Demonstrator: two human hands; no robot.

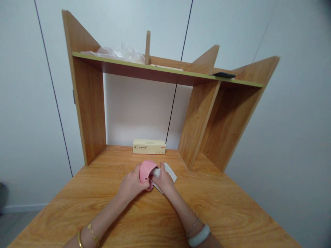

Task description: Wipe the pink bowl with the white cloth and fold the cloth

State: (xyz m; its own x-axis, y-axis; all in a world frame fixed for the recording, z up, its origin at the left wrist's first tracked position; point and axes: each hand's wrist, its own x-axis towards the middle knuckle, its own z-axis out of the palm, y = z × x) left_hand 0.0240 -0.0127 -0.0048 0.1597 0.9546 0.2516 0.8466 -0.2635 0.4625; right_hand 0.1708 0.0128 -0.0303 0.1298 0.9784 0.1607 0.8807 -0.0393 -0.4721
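Observation:
My left hand point(131, 184) grips a small pink bowl-like object point(146, 169), tilted on its side just above the wooden desk point(77, 199). My right hand point(162, 181) is closed on a white cloth or tissue point(169, 171), which is pressed into the opening of the pink object. Both hands meet at the middle of the desk, fingers curled. Part of the white cloth lies on the desk to the right of the hands.
A long beige box point(149, 146) lies at the back of the desk against the wall. A wooden hutch point(90, 110) with upright panels stands behind; its shelf carries a crumpled clear plastic bag point(116, 53) and a flat black item point(223, 74).

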